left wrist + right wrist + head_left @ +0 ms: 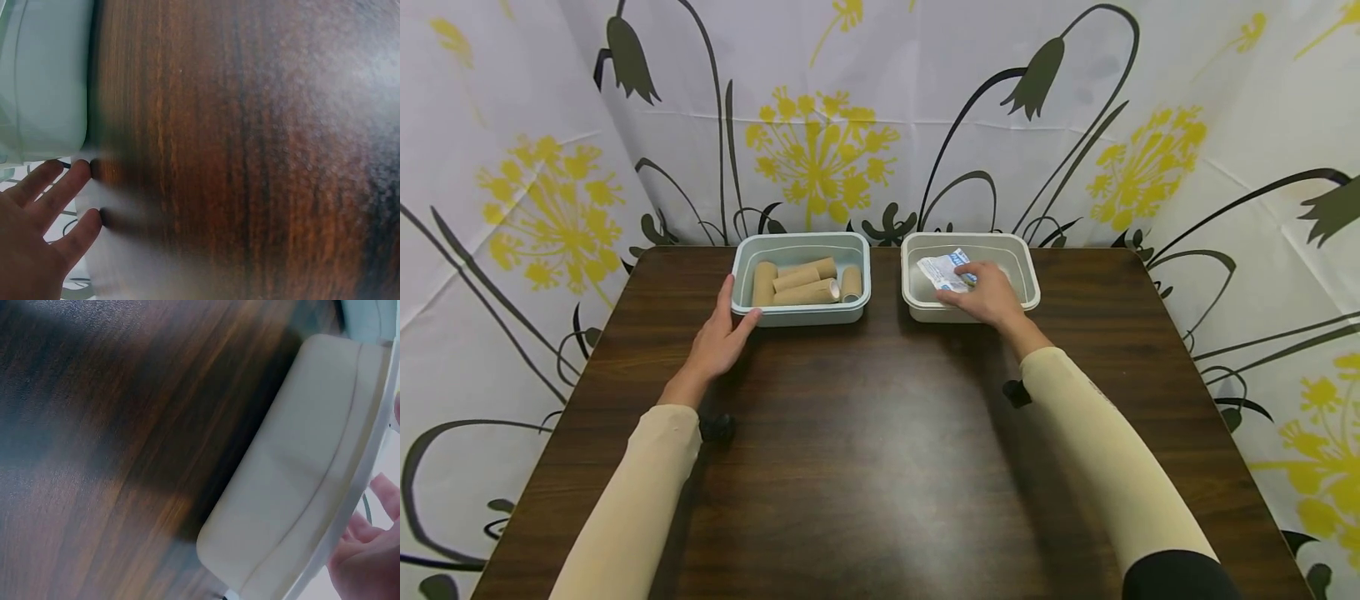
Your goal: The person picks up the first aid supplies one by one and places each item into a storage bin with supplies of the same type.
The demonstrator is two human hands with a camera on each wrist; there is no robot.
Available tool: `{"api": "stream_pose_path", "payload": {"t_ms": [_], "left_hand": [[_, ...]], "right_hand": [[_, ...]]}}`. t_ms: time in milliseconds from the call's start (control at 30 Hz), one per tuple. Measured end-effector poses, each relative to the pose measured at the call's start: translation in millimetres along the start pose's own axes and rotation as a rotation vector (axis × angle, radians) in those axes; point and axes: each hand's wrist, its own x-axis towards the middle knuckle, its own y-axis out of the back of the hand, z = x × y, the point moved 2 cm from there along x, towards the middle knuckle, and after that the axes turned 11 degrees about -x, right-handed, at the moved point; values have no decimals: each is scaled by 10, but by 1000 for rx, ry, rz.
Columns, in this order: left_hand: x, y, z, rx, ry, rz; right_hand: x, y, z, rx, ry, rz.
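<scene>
Several brown cardboard tubes lie in a pale blue-grey plastic tub at the back of the table. My left hand is at that tub's left front corner, thumb and fingers spread and straight. In the left wrist view, the left fingers lie beside the tub's wall. To the right stands a cream plastic tub. Over it, my right hand pinches a crumpled white and blue plastic wrapper. In the right wrist view, the cream tub's wall hides the wrapper.
Both tubs stand on a dark wood-grain table near its back edge, with a narrow gap between them. Behind hangs a white curtain with yellow and dark flower prints.
</scene>
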Motion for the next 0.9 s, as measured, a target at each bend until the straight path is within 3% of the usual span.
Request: {"api": "stream_pose_path", "payload": {"t_ms": [367, 900], "left_hand": [[17, -25, -5, -8, -11, -5], [-6, 9, 3, -21, 4, -4]], "right_hand": [[-21, -49, 36, -9, 47, 61], [-358, 201, 84, 42, 165, 254]]}}
